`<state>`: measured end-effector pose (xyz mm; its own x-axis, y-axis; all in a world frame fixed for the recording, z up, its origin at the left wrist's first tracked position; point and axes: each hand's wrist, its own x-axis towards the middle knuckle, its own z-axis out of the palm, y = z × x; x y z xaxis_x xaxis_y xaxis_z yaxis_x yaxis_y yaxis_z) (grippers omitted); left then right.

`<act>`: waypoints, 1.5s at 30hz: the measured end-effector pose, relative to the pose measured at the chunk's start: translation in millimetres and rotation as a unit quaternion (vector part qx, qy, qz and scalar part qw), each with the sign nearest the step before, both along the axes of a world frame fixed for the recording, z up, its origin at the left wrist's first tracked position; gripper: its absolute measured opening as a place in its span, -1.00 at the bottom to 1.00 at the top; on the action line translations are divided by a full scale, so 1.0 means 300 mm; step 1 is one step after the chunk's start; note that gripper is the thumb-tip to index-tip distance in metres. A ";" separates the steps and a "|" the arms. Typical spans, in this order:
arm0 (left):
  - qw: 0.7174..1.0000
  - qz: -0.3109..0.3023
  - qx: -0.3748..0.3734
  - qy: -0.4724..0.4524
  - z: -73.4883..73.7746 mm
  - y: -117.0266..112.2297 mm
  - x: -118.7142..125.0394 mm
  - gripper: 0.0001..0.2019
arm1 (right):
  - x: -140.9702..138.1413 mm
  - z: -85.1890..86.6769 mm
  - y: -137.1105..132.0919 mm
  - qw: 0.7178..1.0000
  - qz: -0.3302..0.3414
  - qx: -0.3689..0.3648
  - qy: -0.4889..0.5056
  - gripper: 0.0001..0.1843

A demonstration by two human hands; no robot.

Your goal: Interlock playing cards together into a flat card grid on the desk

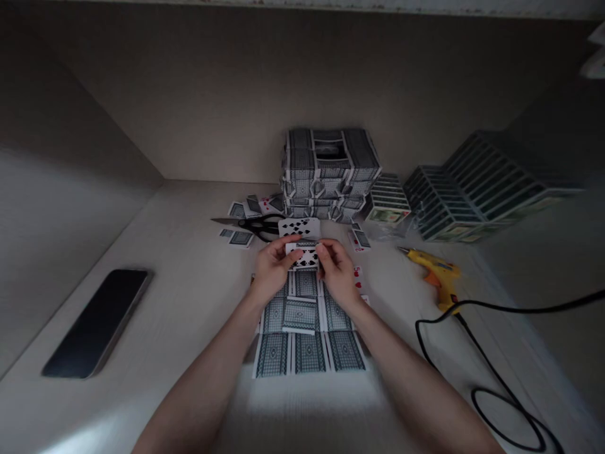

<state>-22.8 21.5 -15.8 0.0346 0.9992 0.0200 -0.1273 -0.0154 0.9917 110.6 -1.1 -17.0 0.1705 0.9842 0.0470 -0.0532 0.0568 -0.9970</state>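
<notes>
Left hand (273, 261), centre of frame: thumb and fingers nearly closed, pinching one end of a spade card (308, 258); thumb flat on the printed face, fingertips at the far edge

Right hand (337, 268), just right of centre: same pinch on the other end, thumb tip against the face, fingers curled behind; only a thin gap left in either grip, filled by card

Held card: glossy white stock, black pips, a strip of patterned back showing along its upper edge, so I read it as folded there

Second spade card (299, 227) just above it in the frame, rounded corners, face visible

Lower centre, beneath the wrists: panel of cards (309, 353), grey-blue lattice backs, white borders, laid in rows; a loose card (300, 315) sits slightly skewed on top

Upper centre: blocky card structure (331, 167), tiered, rectangular opening in its top

Left of the hands: scissors (259, 225), black looped handles, pointed metal blade

Right: glue gun (437, 271), yellow plastic, orange trigger, black cable (477, 305) looping toward the lower right

Far left: phone (99, 323), dark, smooth, flat on the pale tabletop (193, 265)
</notes>
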 end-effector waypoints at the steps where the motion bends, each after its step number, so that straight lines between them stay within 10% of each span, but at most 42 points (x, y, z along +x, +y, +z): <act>1: 1.000 -0.003 0.003 0.004 0.000 -0.001 0.000 -0.65 | 0.002 -0.002 0.002 1.000 -0.003 0.009 -0.008 -0.75; 10: 0.998 0.037 0.030 0.040 -0.013 0.000 0.002 -0.63 | 0.008 -0.021 0.017 1.000 -0.012 -0.007 0.014 -0.69; 25: 0.984 0.086 0.074 0.137 0.001 -0.020 0.019 -0.73 | -0.031 0.000 -0.021 0.970 0.189 -0.063 0.139 -0.52; 45: 0.977 0.101 0.085 0.167 0.002 -0.050 0.034 -0.85 | -0.046 -0.004 -0.035 0.968 0.157 -0.089 0.176 -0.68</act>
<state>-12.6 6.4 -15.3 -0.1303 0.9695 0.2075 0.2249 -0.1749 0.9585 96.8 -11.6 -18.3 -0.1632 0.9774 -0.1344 -0.3789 -0.1879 -0.9062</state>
